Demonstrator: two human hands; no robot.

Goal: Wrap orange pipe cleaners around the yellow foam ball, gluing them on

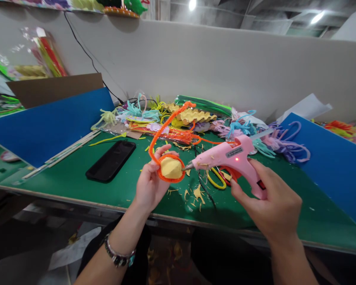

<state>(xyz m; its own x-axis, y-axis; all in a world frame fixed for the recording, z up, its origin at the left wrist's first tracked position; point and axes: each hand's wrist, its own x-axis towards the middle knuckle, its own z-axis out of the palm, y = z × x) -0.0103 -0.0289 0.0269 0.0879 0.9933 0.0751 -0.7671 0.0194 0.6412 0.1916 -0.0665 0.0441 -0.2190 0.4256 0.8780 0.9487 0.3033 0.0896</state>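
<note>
My left hand (150, 183) is closed round a yellow cup-like piece (171, 168) rimmed with orange pipe cleaner. A long free end of the orange pipe cleaner (157, 138) curves up and away from the rim. In my right hand (269, 198) is a pink hot glue gun (225, 156), its small red light lit. The gun's metal tip (188, 166) points left and meets, or nearly meets, the right side of the orange rim. My fingertips behind the yellow piece are partly hidden.
A black phone (110, 161) lies left of my hands. Yellow-handled scissors (216, 180) and yellow scraps (198, 194) lie below the gun. Bundles of pipe cleaners (178, 134) crowd the back. Blue boards (53, 126) stand at both sides, with wooden sticks (65, 152) by the left one.
</note>
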